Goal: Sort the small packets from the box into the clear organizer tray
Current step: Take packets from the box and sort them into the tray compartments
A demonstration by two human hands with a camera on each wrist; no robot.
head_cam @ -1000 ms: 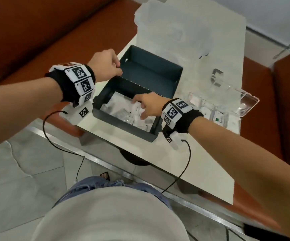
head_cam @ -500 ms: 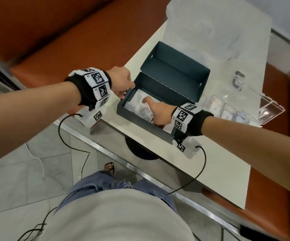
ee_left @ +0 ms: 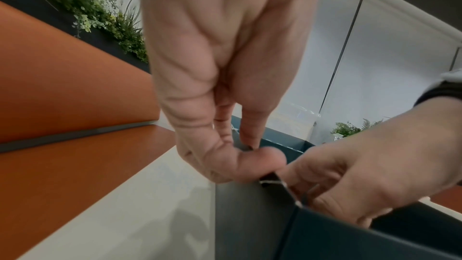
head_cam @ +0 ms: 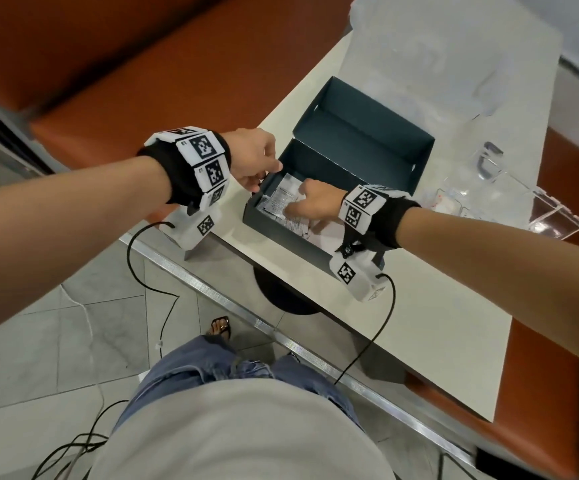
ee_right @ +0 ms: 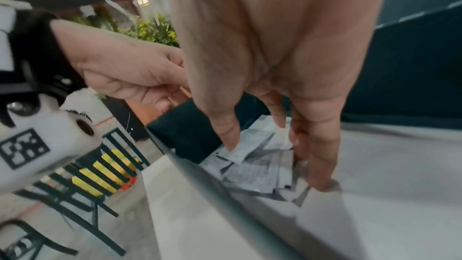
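Observation:
A dark teal box (head_cam: 361, 140) stands open on the table, its lid tipped back, with several white printed packets (head_cam: 281, 202) lying inside. My left hand (head_cam: 257, 164) is at the box's near-left corner; in the left wrist view my left hand (ee_left: 250, 149) pinches the top of the box wall (ee_left: 337, 240) between thumb and fingers. My right hand (head_cam: 312, 202) is down inside the box. In the right wrist view its fingers (ee_right: 320, 175) point straight down and touch the packets (ee_right: 255, 173), gripping nothing. The clear organizer tray (head_cam: 537, 209) sits to the box's right.
The pale table (head_cam: 419, 334) is narrow, with orange benches (head_cam: 142, 64) on both sides. A crumpled clear plastic bag (head_cam: 437, 57) lies at the table's far end. Black wrist cables (head_cam: 149, 282) hang off the near edge over the tiled floor.
My right hand has slid left across the packets toward the box's left end. My left hand has stayed at the box's corner. The head view has shifted.

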